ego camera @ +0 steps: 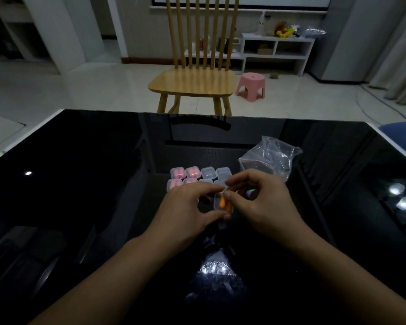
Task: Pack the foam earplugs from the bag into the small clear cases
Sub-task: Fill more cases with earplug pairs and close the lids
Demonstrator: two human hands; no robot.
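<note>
Both hands meet over the glossy black table (80, 184), just in front of a cluster of small clear cases (198, 175). The left hand (185, 212) pinches one open clear case (222, 204) between thumb and curled fingers, holding it just above the tabletop. Orange foam earplugs (222, 202) sit inside that case, and the thumb and forefinger of the right hand (258, 202) close on the top of one of them, so the earplug lies directly under the right fingertips and against the left hand's fingers. The remaining right fingers curl loosely toward the palm; something small and pale shows between them, too dim to name. Taking the held case as the landmark: the cluster of cases lies just beyond it and to its left, arranged in two rows, the left ones filled with pink earplugs and the right ones looking clear. The crumpled clear plastic bag (271, 156) rests beyond the held case and to its right, close behind the right hand. Farther beyond, off the table, stand a wooden chair (192, 83) and a pink stool (251, 86).
</note>
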